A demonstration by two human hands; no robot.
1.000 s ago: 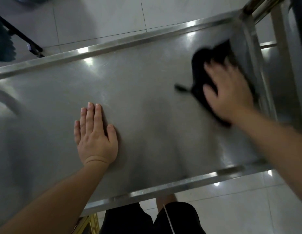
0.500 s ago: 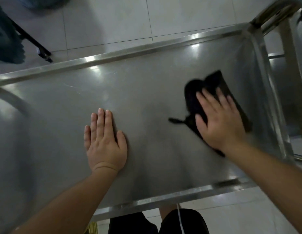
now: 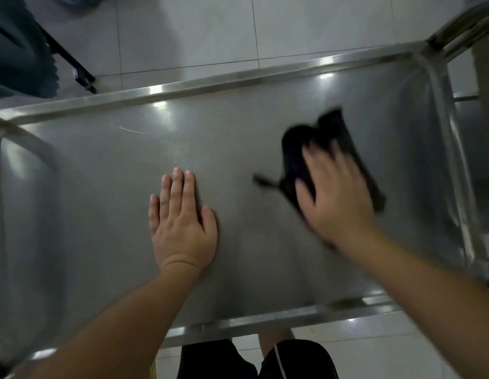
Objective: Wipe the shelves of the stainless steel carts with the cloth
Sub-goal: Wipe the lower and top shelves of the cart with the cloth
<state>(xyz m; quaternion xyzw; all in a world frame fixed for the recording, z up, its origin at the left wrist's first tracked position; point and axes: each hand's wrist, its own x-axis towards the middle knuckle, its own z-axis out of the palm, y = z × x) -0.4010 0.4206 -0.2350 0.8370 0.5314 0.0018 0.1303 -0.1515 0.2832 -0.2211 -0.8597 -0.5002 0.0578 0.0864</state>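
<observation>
The top shelf (image 3: 237, 149) of the steel cart is being wiped w/ a dark cloth (image 3: 325, 149), which lies on the shelf's right part, near the right rail (image 3: 442, 149) but apart from it. The cloth is pressed flat under the right hand (image 3: 336, 198); fingers are spread and laid on the fabric, not curled round it, though motion blur hides detail. Compared w/ 1 s ago, the cloth has been drawn back from the far right corner toward the shelf's middle and near side, so the corner strip looks covered and the stroke is judged to be working leftward. The left hand (image 3: 180, 222) has stayed put: palm down on bare steel at mid-shelf, fingers straight and close together, nothing held, prob. bracing the cart. The left half of the shelf is judged not yet wiped; the braced hand would need to be shifted for that. Lower shelves aren't visible, so their state can't be told.
</observation>
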